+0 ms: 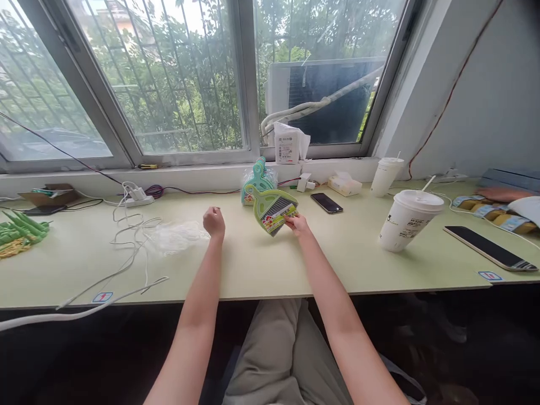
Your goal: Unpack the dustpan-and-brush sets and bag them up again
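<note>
Lime-green plastic makes up the dustpan, which is at the centre of the clock for every direction here. Its handle points to ten or eleven o'clock, and a printed label crosses its face. The right hand grasps it by the edge at about four o'clock, fingers on the label.

The left hand, at nine o'clock, is clenched in a fist; whether anything is inside it I cannot tell. Just beyond that fist, toward eight to nine, crumpled clear plastic lies on the worktop, near loose cables.

At eleven, close behind the dustpan, stands a teal stack of similar pans in clear wrap. A tissue pack sits at twelve by the window. The black phone lies at three, with a lidded cup farther out.
</note>
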Tool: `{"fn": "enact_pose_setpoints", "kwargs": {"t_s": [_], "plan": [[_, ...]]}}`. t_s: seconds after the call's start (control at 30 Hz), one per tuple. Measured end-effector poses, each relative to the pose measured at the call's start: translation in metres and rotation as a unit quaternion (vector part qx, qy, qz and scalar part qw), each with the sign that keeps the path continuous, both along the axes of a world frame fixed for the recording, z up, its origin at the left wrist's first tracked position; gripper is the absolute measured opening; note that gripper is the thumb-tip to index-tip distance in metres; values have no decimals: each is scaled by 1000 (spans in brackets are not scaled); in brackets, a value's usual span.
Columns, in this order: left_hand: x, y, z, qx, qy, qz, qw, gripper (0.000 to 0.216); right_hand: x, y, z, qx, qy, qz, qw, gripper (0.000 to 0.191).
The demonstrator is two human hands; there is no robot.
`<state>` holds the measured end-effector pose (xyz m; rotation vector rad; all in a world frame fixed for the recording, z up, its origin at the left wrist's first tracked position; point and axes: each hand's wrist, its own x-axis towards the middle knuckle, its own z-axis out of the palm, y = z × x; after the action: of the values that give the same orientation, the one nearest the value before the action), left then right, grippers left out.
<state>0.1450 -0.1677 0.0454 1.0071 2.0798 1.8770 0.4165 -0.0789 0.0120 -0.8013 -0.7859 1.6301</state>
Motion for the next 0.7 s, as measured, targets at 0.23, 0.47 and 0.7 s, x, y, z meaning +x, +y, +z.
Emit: {"fn": "enact_pose_setpoints", "kwargs": {"t_s": [0.23, 0.47, 0.7], "plan": [[-25, -15, -17, -187, 69, 97, 975, 37, -2, -1, -3, -31, -40, -10, 999, 31], [4, 14, -26, -135, 133, -346, 919, 24, -3, -9, 4, -32, -51, -5, 998, 31], [-21, 11, -36, -115, 155, -166, 967, 21, -3, -11, 4, -36, -48, 21, 998, 29]]}}
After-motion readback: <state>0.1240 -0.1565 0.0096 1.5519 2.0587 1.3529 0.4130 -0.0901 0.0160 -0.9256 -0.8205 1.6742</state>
